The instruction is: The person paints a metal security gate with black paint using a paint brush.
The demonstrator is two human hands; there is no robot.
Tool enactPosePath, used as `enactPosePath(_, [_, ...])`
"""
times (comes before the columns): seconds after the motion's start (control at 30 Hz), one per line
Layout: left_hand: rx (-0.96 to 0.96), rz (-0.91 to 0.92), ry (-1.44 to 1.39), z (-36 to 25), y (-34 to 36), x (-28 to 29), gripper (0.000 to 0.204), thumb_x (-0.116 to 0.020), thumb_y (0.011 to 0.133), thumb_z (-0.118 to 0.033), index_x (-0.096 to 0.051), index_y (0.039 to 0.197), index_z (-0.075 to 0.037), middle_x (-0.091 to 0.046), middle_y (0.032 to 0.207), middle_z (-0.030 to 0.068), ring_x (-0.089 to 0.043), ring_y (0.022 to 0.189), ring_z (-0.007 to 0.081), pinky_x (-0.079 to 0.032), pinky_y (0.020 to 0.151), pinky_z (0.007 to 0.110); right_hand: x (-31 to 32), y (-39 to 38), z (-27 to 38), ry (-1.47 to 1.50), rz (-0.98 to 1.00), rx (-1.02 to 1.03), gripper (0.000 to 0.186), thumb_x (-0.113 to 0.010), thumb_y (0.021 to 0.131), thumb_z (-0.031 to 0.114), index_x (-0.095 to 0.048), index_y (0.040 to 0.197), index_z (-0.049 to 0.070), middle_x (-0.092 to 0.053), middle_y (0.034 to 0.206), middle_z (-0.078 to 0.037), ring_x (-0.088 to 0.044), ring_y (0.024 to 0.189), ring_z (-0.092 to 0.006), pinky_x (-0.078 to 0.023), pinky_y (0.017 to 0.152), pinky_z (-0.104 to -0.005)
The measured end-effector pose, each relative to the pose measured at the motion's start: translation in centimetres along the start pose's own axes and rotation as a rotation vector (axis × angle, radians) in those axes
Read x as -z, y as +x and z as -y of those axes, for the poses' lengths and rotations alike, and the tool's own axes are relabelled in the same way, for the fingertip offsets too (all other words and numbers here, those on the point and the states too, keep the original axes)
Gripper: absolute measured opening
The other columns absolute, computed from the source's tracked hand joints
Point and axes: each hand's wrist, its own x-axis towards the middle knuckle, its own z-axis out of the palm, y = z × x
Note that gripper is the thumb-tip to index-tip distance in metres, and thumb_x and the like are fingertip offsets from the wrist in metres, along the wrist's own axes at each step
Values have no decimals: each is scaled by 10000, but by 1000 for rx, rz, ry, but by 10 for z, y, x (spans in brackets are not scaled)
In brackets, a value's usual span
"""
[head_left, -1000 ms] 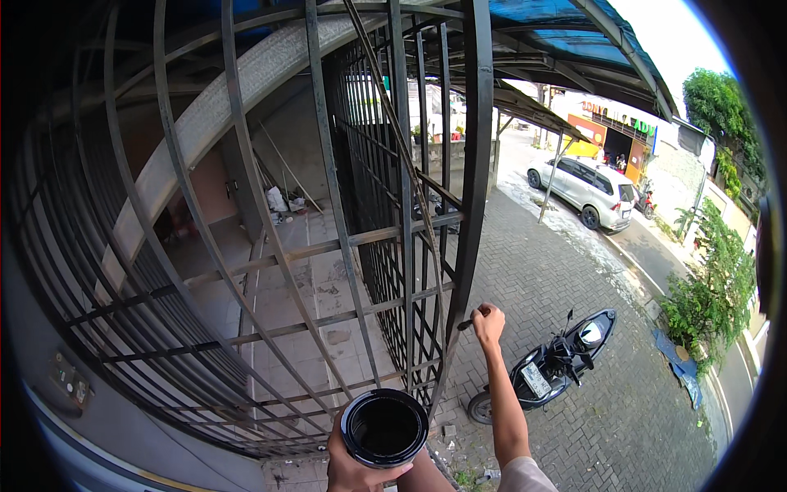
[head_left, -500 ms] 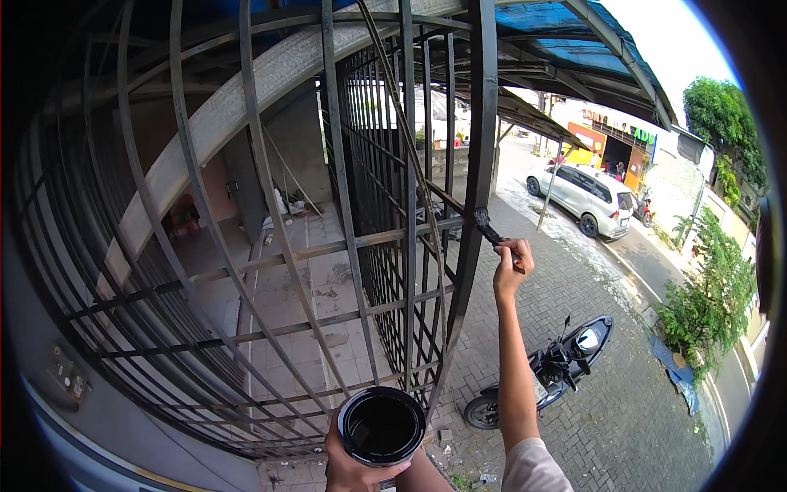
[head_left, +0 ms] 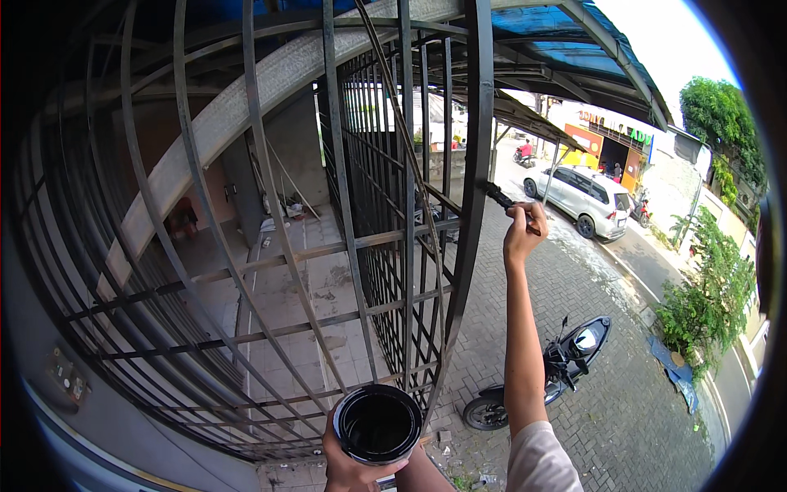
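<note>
At the bottom middle, my left hand [head_left: 348,459] grips an open round can [head_left: 379,422] of glossy black paint from below and the side. My right hand [head_left: 526,225], at the end of my raised arm, is closed round a black-smeared paintbrush [head_left: 500,195]. The brush's bristles are at the right side of a thick upright black steel post [head_left: 478,123], above the crossbar; whether they press on it I cannot tell. The post edges a barred metal grille [head_left: 352,246] that fills the left and middle of the view.
Behind the bars lie a tiled floor [head_left: 287,295] and leaning poles [head_left: 291,184]. To the right are a paved yard [head_left: 623,410], a parked motorbike [head_left: 557,369], a bush [head_left: 689,312], a silver car [head_left: 590,201] on the street and a blue canopy [head_left: 574,49]. A person in red [head_left: 524,150] rides a distant two-wheeler.
My right hand and the brush have risen along the post, moving slightly rightward. My left hand and the can have shifted slightly left. A rider has appeared on the street.
</note>
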Motion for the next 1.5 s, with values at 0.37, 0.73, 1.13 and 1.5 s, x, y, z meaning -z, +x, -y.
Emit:
enactPosePath(0.37, [-156, 54, 176, 1, 3, -1, 794, -807, 433, -114, -468, 1128, 68, -589, 1039, 156, -600, 952, 238, -463, 862, 347, 13, 2, -4, 20, 126, -42, 56, -522, 646, -30, -518, 590, -35, -537, 607, -70, -507, 594, -147, -373, 562, -254])
enactPosePath(0.73, [-84, -9, 196, -16, -1, 35, 909, -855, 438, -167, -404, 1196, 55, -558, 1093, 176, -561, 1041, 254, -431, 926, 370, 81, -31, 124, 685, 458, -687, 124, -534, 671, 63, -496, 713, -47, -480, 765, -104, -577, 550, -201, -535, 492, -291])
enactPosePath(1.13, [-517, -167, 1149, -41, -18, 106, 840, -806, 474, -295, -479, 1183, 14, -548, 1149, 165, -540, 1068, 317, -412, 933, 433, 79, -88, 247, 718, 1383, -213, 118, -708, 672, 126, -653, 726, 37, -577, 686, -58, -536, 637, -174, -441, 580, -272])
enactPosePath(1.5, [99, 201, 498, -41, -32, 124, 933, -849, 437, -310, -434, 1207, 12, -586, 1079, 160, -601, 959, 244, -454, 871, 330, 19, -145, 254, 912, 1852, -56, 222, -700, 757, 216, -645, 824, 11, -595, 754, -88, -586, 682, -214, -469, 598, -299])
